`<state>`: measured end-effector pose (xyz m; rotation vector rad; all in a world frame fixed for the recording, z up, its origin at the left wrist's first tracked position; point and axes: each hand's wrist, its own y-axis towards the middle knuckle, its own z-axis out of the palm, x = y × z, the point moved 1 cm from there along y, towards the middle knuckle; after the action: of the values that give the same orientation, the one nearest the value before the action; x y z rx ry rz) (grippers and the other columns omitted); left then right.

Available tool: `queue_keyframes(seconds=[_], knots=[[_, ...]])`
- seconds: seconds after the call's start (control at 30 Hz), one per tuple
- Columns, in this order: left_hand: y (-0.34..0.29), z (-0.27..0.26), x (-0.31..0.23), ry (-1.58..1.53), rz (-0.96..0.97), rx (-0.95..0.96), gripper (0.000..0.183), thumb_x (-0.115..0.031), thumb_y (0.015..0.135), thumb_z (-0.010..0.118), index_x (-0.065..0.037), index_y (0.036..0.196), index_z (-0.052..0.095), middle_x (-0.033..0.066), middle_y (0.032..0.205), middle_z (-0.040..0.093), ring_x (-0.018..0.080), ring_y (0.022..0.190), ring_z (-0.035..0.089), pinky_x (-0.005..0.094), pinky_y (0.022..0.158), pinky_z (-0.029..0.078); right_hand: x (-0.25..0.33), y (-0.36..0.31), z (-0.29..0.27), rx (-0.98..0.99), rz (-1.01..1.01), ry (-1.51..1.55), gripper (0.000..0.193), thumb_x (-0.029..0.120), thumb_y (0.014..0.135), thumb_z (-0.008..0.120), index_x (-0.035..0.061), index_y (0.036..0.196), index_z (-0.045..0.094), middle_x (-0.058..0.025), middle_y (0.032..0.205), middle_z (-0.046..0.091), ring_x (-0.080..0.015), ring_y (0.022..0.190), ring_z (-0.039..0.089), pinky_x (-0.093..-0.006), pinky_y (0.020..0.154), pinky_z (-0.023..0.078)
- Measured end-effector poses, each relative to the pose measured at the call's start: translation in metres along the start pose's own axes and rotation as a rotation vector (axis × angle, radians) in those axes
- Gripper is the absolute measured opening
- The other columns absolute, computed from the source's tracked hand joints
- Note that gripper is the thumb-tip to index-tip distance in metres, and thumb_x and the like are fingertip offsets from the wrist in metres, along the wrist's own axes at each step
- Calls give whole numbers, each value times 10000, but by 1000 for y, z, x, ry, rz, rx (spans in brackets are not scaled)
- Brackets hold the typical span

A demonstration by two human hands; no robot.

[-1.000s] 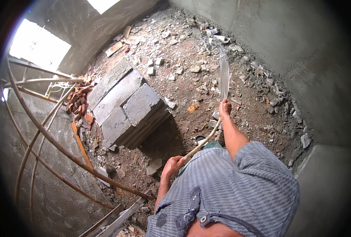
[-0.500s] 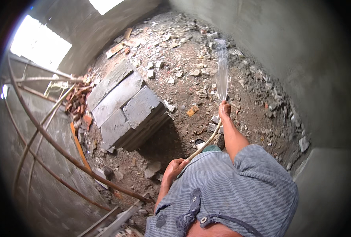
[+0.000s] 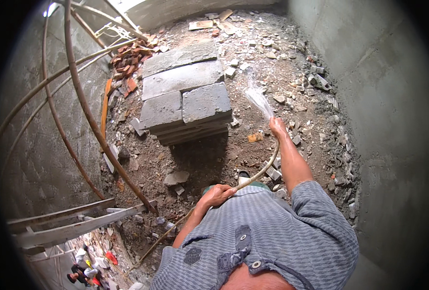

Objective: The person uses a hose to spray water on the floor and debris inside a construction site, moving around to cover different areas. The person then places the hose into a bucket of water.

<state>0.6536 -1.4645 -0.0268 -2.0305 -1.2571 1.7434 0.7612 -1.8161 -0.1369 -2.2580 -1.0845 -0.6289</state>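
Observation:
My right hand [image 3: 278,127] is closed round the outlet end of a pale hose [image 3: 267,166], arm stretched forward. Water [image 3: 258,98] fans out from it, forward and slightly left, toward the rubble ground. At my waist my left hand [image 3: 219,194] grips the same hose farther back. From there the hose trails down past my left forearm toward the lower left. A stack of grey concrete blocks [image 3: 183,77] stands ahead of me, left of the spray. The hose's mouth is hidden by my right fingers.
Broken red bricks [image 3: 130,63] lie heaped behind the stack's left. Bent poles [image 3: 81,96] lean along the left side. A wooden ladder-like frame [image 3: 79,223] is at lower left, with people [image 3: 81,270] beyond it. A plastered wall [image 3: 383,121] rises at right.
The view has turned, so the block stack sits nearer the middle. The water, which pointed straight ahead, now angles left toward the stack. Both hands keep hold of the hose.

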Motion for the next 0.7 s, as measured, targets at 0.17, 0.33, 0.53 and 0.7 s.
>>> queue_keyframes(seconds=[0.17,0.33,0.53,0.7], knots=[[4,-15,9,-61,26,-101,394,-384,879,492,-9,884,613,36,643,543,126,628,500,304,580,411,40,20,10,102,81,163,486,329,862,347,-71,803,615,-275,734,600,-377,732,618,-446,662,470],[10,-58,2,-79,17,-147,380,-377,870,509,-19,908,633,52,665,572,142,645,528,305,597,425,69,63,23,121,163,300,382,338,846,384,39,695,569,-61,486,459,-187,389,418,-355,372,317],[19,-139,6,-118,23,-228,369,-372,858,526,-25,916,639,81,700,603,141,669,553,299,616,436,177,107,23,82,196,239,435,362,860,405,-32,852,591,-134,613,574,-243,529,557,-383,484,427],[23,-219,7,-152,118,-274,368,-373,867,514,-30,917,641,63,663,590,132,626,537,297,579,432,254,169,23,-25,-82,256,357,378,863,425,46,916,548,-84,590,547,-177,446,502,-312,374,381]])
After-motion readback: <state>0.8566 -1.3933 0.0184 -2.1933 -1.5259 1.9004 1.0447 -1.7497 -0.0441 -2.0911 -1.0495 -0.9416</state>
